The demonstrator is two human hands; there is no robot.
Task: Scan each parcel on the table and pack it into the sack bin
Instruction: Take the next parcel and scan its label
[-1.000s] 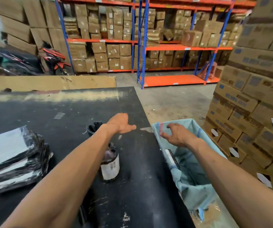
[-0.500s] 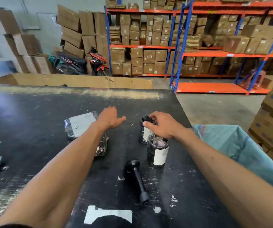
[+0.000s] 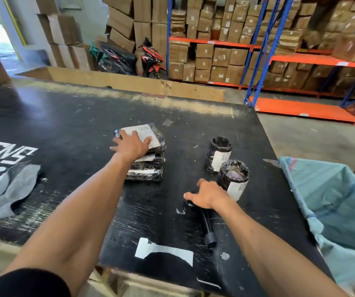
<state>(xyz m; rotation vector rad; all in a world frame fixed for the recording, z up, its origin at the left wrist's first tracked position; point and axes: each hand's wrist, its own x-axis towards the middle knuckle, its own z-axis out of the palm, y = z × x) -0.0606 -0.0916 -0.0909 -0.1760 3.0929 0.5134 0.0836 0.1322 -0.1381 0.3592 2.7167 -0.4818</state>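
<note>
On the black table (image 3: 69, 125) lies a stack of flat black-wrapped parcels (image 3: 148, 168) with white labels. My left hand (image 3: 131, 144) rests flat on the top one, fingers spread. Two upright cylindrical wrapped parcels stand to the right, one farther (image 3: 218, 155) and one nearer (image 3: 234, 179). My right hand (image 3: 206, 194) lies over the head of the black handheld scanner (image 3: 207, 228), fingers stretched left and thumb apart; the scanner's handle points toward me. The light blue sack bin (image 3: 333, 200) stands open at the table's right edge.
A grey cloth (image 3: 5, 194) lies at the table's left, beside white lettering. Cardboard sheets line the far edge. Beyond are blue and orange racks (image 3: 264, 50) full of cartons and parked motorbikes (image 3: 151, 58). Stacked boxes stand right of the sack.
My view swung left from the sack to the table. The left hand dropped onto the flat parcel stack. The right hand left the nearer cylindrical parcel and came down on the scanner.
</note>
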